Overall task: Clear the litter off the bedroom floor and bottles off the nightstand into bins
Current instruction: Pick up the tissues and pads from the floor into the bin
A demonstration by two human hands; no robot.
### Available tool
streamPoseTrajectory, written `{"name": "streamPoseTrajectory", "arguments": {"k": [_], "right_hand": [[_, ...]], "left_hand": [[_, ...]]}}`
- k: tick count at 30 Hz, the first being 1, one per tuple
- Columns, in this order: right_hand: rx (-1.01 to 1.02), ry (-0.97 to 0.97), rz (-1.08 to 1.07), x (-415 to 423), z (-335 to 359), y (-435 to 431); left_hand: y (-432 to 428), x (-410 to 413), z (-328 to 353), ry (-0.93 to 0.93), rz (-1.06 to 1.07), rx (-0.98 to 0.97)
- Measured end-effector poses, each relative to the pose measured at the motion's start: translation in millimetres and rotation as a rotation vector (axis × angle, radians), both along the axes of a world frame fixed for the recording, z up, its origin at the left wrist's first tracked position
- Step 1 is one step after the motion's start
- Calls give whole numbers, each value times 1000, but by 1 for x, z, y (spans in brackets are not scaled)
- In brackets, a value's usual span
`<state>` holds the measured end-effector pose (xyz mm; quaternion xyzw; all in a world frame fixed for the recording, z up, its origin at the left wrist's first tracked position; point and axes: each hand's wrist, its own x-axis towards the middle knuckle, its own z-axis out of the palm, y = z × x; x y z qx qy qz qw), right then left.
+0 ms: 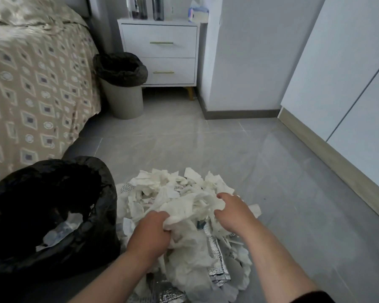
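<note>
Head view shows us crouched over the heap of crumpled white tissues and silver foil wrappers that lies on the grey tiled floor, directly in front of us and between our two forearms. Our left hand has its fingers curled into a white wad of tissue at the middle of the heap, so this grip is clamped on the paper; our right hand is bent over the right side of the same wad, with its fingers dug into it, and we judge that it also holds it. The relation that matters for the coming move is this: the large bin lined with a black plastic bag stands just beside the heap on our left, with its mouth open upward and some pale litter already at its bottom. So the load must travel sideways to the left and a little up over the rim, and the left hand is the nearer one to this opening. The heap has no clear long axis; it spreads roughly round, a little longer toward us. Both wrists are low and both forearms point forward. Farther away, a second smaller grey bin with a black liner stands beside the white two-drawer nightstand, whose surface carries dark bottles, not yet cleared.
</note>
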<state>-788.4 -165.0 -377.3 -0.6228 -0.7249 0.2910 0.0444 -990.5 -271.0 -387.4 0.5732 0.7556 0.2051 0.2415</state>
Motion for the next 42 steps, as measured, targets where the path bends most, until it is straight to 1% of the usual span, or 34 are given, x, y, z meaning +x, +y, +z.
{"name": "streamPoseTrajectory", "arguments": {"k": [2, 5, 7, 10, 12, 15, 19, 22, 24, 27, 30, 32, 34, 36, 40, 42], "right_hand": [[-27, -24, 44, -8, -9, -5], [-65, -3, 98, -27, -14, -9], [-76, -55, 169, -37, -19, -12], [-106, -158, 234, -40, -30, -17], [-39, -195, 245, -40, -33, -19], [81, -125, 229, -39, -27, -18], [132, 39, 134, -37, -17, -12], [230, 94, 64, -37, 1, -5], [301, 113, 41, -36, 13, -3], [359, 167, -13, -31, 27, -4], [345, 184, -40, -32, 37, -6], [335, 175, -51, -35, 42, -8], [332, 187, -55, -39, 46, -10], [335, 202, -62, -42, 52, -12], [335, 267, -73, -46, 62, -16], [332, 319, -77, -49, 73, -20]], "left_hand": [[0, -4, 11, -12, -15, 43], [-5, -10, 24, -16, -20, 77], [-10, -14, 32, -5, -18, 88], [-14, -18, 47, -44, -1, 132], [-14, -19, 57, -74, 2, 170], [-13, -22, 75, -121, 51, 235], [-13, -41, 107, -188, 187, 331], [-21, -73, 135, -207, 308, 418], [-33, -102, 148, -193, 388, 435], [-52, -143, 148, -106, 493, 336], [-69, -172, 129, -18, 511, 173], [-77, -187, 110, -46, 522, 91], [-80, -196, 94, -101, 585, 22], [-81, -199, 84, -99, 627, -51], [-85, -198, 84, -185, 549, -71], [-95, -201, 90, -98, 483, -103]]}}
